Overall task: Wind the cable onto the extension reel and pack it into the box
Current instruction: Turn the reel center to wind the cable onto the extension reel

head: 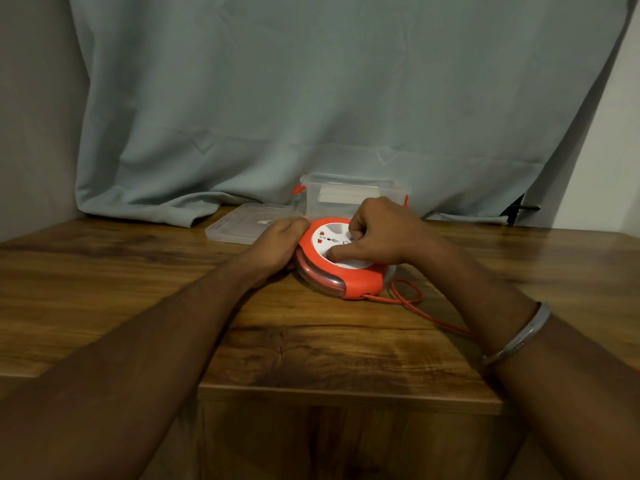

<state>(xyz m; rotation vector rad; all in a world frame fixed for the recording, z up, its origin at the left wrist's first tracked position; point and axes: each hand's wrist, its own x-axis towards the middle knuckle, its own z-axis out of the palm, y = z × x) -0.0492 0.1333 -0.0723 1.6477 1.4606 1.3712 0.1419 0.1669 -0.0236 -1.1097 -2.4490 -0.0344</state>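
Note:
A round orange extension reel (360,284) with a white socket face lies flat on the wooden table (311,341). My left hand (277,242) grips its left rim. My right hand (381,233) rests on the white face, fingers curled and pressed into it. An orange cable (412,301) leaves the reel's near right side, loops on the table and runs under my right forearm. Behind the reel stands the clear plastic box (346,192), open, with orange latches. Its clear lid (242,225) lies flat to the left of it.
A grey-green cloth (311,98) hangs behind the table and bunches on its far edge. The table's near edge has a cut-out in front of me. A metal bangle (519,336) sits on my right forearm. A dark object (519,209) pokes out at far right.

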